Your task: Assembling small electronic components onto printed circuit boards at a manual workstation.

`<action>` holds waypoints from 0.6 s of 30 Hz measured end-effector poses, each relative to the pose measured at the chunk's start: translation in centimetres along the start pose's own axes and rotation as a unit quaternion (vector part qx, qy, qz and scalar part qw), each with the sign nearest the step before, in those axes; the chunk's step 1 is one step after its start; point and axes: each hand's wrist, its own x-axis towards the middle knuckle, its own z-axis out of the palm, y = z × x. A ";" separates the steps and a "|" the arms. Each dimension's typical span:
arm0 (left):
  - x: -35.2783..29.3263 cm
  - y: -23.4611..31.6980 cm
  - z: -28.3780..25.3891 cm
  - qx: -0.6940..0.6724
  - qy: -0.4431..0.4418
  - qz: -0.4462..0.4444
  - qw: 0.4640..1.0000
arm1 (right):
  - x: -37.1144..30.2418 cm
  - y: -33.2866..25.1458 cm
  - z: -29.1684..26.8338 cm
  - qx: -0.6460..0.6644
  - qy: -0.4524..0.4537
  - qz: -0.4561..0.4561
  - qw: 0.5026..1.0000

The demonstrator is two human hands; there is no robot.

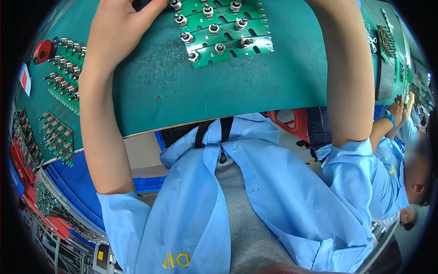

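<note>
A green circuit board panel (pixel 232 28) lies on the green tabletop at the upper middle, its top end beyond the picture. Upright metal components with threaded collars and dark tips stand on it in rows, and slots run between the strips. My left hand (pixel 119 28) is at the top left, its thumb stretched toward the panel's upper left corner. The other fingers run out of the picture, so whether they grip anything is hidden. Of my right arm only the bare forearm (pixel 349 68) shows, right of the panel; the hand is past the upper edge.
On the left lie more populated boards (pixel 64 75) and a red-and-black round object (pixel 42 51). A blue crate (pixel 75 185) sits below the table edge. A dark tray (pixel 385 75) stands at the right, near a co-worker's hands (pixel 399 109). A red stool (pixel 292 123) is under the table.
</note>
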 end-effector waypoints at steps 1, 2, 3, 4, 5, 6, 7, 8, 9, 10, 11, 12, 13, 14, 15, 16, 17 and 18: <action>0.4 -0.1 0.2 -0.001 -0.004 0.001 1.000 | -0.1 0.0 -0.4 -0.010 -0.001 0.001 1.000; 0.7 -0.3 0.3 -0.001 -0.008 0.001 1.000 | -0.1 -0.1 -0.6 -0.019 -0.002 0.001 1.000; 1.0 -0.4 0.4 -0.001 -0.011 0.000 1.000 | -0.1 -0.2 -0.8 -0.028 -0.004 0.001 1.000; 1.1 -0.5 0.4 -0.001 -0.014 -0.001 1.000 | -0.1 -0.4 -1.0 -0.037 -0.007 -0.001 0.999; 0.9 -0.6 0.4 0.001 -0.012 -0.003 1.000 | 0.2 -0.5 -0.9 -0.042 -0.009 -0.006 0.999; 0.8 -0.5 0.4 0.002 -0.017 -0.021 1.000 | 0.4 -0.7 -0.8 -0.047 -0.012 -0.010 0.999; 0.6 -0.5 0.5 0.003 -0.022 -0.038 0.999 | 0.6 -0.8 -0.7 -0.053 -0.015 -0.015 0.998; 0.5 -0.5 0.6 0.003 -0.027 -0.054 0.998 | 0.8 -1.0 -0.6 -0.059 -0.018 -0.019 0.998; 0.5 -0.4 0.7 0.003 -0.032 -0.070 0.997 | 0.9 -1.2 -0.5 -0.066 -0.020 -0.023 0.997; 0.5 -0.2 0.7 0.003 -0.030 -0.072 0.997 | 0.9 -1.2 -0.6 -0.066 -0.022 -0.026 0.997; 0.5 0.0 0.5 -0.003 -0.037 -0.091 0.995 | 1.0 -1.2 -0.6 -0.080 -0.027 -0.044 0.995; 0.5 0.3 0.4 -0.010 -0.046 -0.110 0.993 | 1.0 -1.2 -0.6 -0.094 -0.031 -0.062 0.993; 0.5 0.7 0.2 -0.016 -0.054 -0.128 0.990 | 1.0 -1.2 -0.6 -0.107 -0.035 -0.080 0.990; 0.4 0.9 0.0 -0.022 -0.062 -0.146 0.987 | 1.1 -1.2 -0.6 -0.121 -0.039 -0.097 0.987; 0.2 1.1 0.0 -0.022 -0.061 -0.145 0.987 | 1.0 -1.2 -0.6 -0.135 -0.042 -0.114 0.983; -0.1 1.3 0.1 -0.030 -0.029 -0.128 0.991 | 1.0 -1.1 -0.6 -0.149 -0.045 -0.130 0.979; -0.6 1.5 0.3 -0.037 0.002 -0.111 0.993 | 1.0 -1.1 -0.7 -0.162 -0.047 -0.146 0.975; -1.0 1.7 0.3 -0.044 0.033 -0.093 0.994 | 1.0 -1.0 -0.8 -0.175 -0.049 -0.162 0.970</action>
